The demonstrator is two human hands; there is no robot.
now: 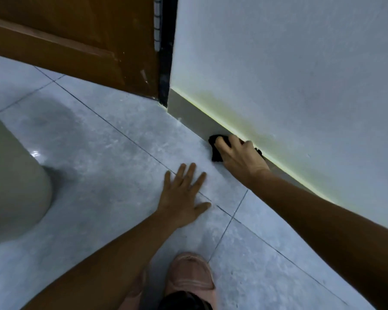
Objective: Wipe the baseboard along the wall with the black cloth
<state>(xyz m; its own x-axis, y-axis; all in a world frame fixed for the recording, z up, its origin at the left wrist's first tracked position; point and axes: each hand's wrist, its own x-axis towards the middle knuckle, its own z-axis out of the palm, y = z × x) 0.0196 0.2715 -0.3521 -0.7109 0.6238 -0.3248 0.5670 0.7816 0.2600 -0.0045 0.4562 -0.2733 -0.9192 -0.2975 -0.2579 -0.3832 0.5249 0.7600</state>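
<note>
Grey baseboard (195,117) meets bunched black cloth (215,151) under right hand (240,154).

Black cloth (216,151), grey baseboard (188,113), pale wall (289,63), grey mottled floor tiles (112,157), brown door (76,41), pink shoe (189,274).

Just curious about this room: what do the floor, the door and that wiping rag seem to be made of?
Floor: probably glazed ceramic tile, with grout lines and a glossy reflection. Door: seemingly varnished wood, brown, with raised panelling. Black cloth: soft fabric, crumpled under the right hand.

Both forearms bare, no sleeves visible. Pink lace-up shoe (189,276) at bottom; dark trouser hem (184,302) above it.
</note>
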